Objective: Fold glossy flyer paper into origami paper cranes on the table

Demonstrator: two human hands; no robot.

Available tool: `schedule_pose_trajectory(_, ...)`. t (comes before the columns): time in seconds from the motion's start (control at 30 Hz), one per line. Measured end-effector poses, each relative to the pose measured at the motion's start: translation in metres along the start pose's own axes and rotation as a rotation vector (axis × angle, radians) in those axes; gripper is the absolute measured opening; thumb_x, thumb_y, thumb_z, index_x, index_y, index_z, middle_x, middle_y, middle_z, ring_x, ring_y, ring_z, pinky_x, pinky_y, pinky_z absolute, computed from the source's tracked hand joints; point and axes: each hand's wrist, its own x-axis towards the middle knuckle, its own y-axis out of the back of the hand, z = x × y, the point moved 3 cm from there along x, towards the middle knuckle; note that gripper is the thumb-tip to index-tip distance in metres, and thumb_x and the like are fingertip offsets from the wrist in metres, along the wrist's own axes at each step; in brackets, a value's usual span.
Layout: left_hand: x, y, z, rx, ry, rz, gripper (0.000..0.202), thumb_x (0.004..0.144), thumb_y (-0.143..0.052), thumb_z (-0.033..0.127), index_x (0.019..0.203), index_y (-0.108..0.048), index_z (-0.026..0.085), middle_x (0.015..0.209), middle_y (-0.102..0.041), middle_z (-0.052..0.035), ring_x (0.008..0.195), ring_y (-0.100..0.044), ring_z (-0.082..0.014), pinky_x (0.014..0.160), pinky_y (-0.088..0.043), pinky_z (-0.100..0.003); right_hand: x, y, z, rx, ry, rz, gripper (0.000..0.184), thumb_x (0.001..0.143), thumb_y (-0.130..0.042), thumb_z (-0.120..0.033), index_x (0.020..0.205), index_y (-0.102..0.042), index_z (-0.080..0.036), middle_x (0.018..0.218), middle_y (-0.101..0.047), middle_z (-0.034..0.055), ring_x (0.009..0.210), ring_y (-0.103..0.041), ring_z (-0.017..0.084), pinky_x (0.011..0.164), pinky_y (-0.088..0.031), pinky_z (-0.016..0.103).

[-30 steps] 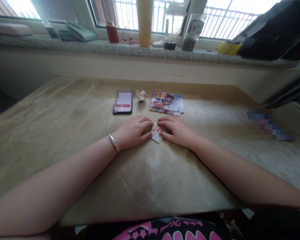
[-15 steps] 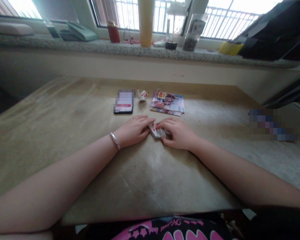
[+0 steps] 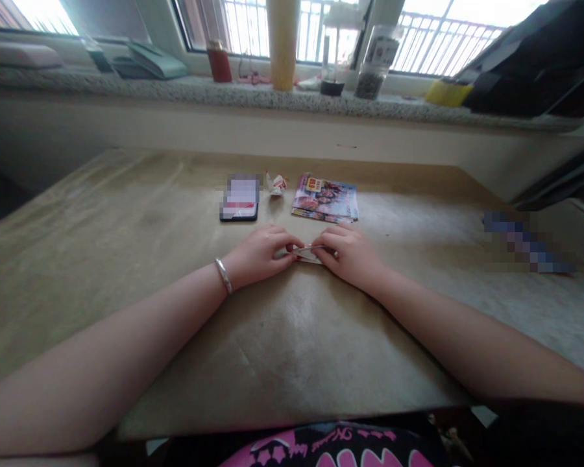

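Note:
Between my hands is a small piece of folded paper (image 3: 309, 255), whitish and seen nearly edge-on just above the table (image 3: 292, 350). My left hand (image 3: 267, 251), below a silver bangle, pinches its left end between thumb and fingers. At the other end my right hand (image 3: 349, 251) grips it the same way, hiding part of it. Beyond them lies a stack of printed leaflets (image 3: 325, 198) with colourful pictures. A folded paper shape (image 3: 276, 184), white with red print, stands left of the leaflets. Farther left is a phone (image 3: 240, 198) with a blurred screen.
A blurred bluish object (image 3: 528, 243) lies at the table's right side. Along the granite windowsill (image 3: 253, 94) stand a red-brown jar (image 3: 219, 63), a tall yellowish cylinder (image 3: 283, 48), clear containers (image 3: 371, 65), a yellow item (image 3: 448, 93) and a black bag-like object (image 3: 511, 65).
The folded paper was lying flatter with red print showing; now it is tilted up edge-on. My fingers have gone from pressing on it to pinching both ends.

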Motion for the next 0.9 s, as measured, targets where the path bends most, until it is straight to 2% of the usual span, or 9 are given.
schedule_pose_trajectory(0.1,-0.001,0.002,0.003,-0.077,-0.003,0.03,0.024,0.083,-0.058,0.029,0.103,-0.065,0.018,0.087,-0.065,-0.0032,0.082,-0.059,-0.0145,0.075,-0.046,-0.025,-0.001,0.001,0.005,0.158,-0.073,0.066,0.012,0.085,-0.056,-0.024,0.081,-0.067,-0.019,0.081,-0.066,0.0041,0.079,-0.056,0.017,0.072,-0.042,0.029)
schedule_pose_trajectory(0.2,-0.001,0.005,0.005,-0.097,-0.004,0.071,0.019,0.084,-0.058,0.031,0.095,-0.067,0.018,0.082,-0.066,-0.0015,0.077,-0.059,-0.0131,0.073,-0.046,-0.024,-0.001,0.0,0.007,0.287,-0.134,0.081,0.009,0.083,-0.058,-0.022,0.081,-0.066,-0.019,0.078,-0.065,0.0024,0.073,-0.056,0.015,0.067,-0.042,0.027)
schedule_pose_trajectory(0.37,-0.002,0.01,0.008,-0.125,-0.041,0.161,0.016,0.085,-0.059,0.029,0.089,-0.067,0.017,0.08,-0.066,-0.002,0.073,-0.059,-0.0121,0.067,-0.045,-0.023,0.0,0.0,0.004,0.386,-0.143,0.073,0.009,0.082,-0.057,-0.022,0.082,-0.065,-0.019,0.078,-0.066,0.0016,0.069,-0.056,0.013,0.063,-0.043,0.026)
schedule_pose_trajectory(0.6,-0.003,0.01,0.007,-0.107,-0.08,0.257,0.016,0.085,-0.061,0.03,0.081,-0.068,0.016,0.079,-0.065,-0.0041,0.074,-0.059,-0.0127,0.069,-0.047,-0.024,0.0,-0.001,0.003,0.347,-0.101,0.082,0.009,0.081,-0.056,-0.022,0.08,-0.065,-0.019,0.075,-0.063,0.0016,0.07,-0.055,0.013,0.06,-0.043,0.024)
schedule_pose_trajectory(0.77,-0.002,0.01,0.006,0.03,-0.145,0.242,0.019,0.087,-0.058,0.031,0.08,-0.068,0.016,0.078,-0.064,-0.0044,0.07,-0.058,-0.012,0.064,-0.045,-0.023,-0.001,0.001,-0.001,0.255,-0.005,0.06,0.011,0.083,-0.057,-0.021,0.088,-0.067,-0.019,0.081,-0.064,0.0037,0.075,-0.057,0.014,0.065,-0.045,0.025)
schedule_pose_trajectory(0.9,-0.003,0.011,0.005,0.148,-0.197,0.234,0.021,0.09,-0.055,0.033,0.083,-0.068,0.018,0.079,-0.066,-0.0035,0.071,-0.057,-0.0125,0.065,-0.043,-0.025,-0.002,0.002,-0.001,0.22,-0.047,0.041,0.013,0.086,-0.055,-0.024,0.091,-0.067,-0.02,0.085,-0.066,0.0036,0.079,-0.059,0.015,0.066,-0.045,0.025)
